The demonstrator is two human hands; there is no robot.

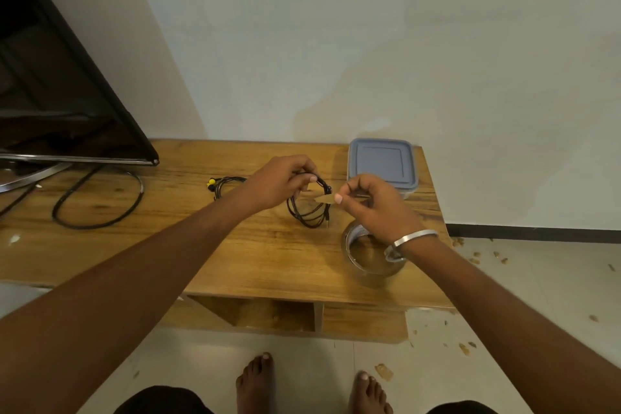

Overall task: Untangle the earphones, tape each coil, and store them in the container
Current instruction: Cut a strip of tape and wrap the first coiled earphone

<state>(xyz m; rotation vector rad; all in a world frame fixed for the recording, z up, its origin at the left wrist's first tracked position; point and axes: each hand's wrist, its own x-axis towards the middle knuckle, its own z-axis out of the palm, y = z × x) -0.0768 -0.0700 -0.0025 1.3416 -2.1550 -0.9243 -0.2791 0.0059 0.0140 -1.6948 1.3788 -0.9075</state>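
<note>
Wooden tabletop (pixel 235 245) w/ lidded container (pixel 381 163) at back: my left hand (pixel 282 183) pinches the black earphone coil (pixel 311 208) above it, right hand (pixel 369 202) pinching a tape strip (pixel 324 199) beside the coil, so I'd wrap tight round all strands, keeping loops bunched.

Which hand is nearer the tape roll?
Right. The right hand hovers just above the tape roll; the left hand holds the earphone coil farther left.

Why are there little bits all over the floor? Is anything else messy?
Yes, small brownish scraps lie scattered on the tiled floor to the right of the table. They look like torn tape pieces, though I cannot be sure. On the table nothing looks spilled or broken.
</note>
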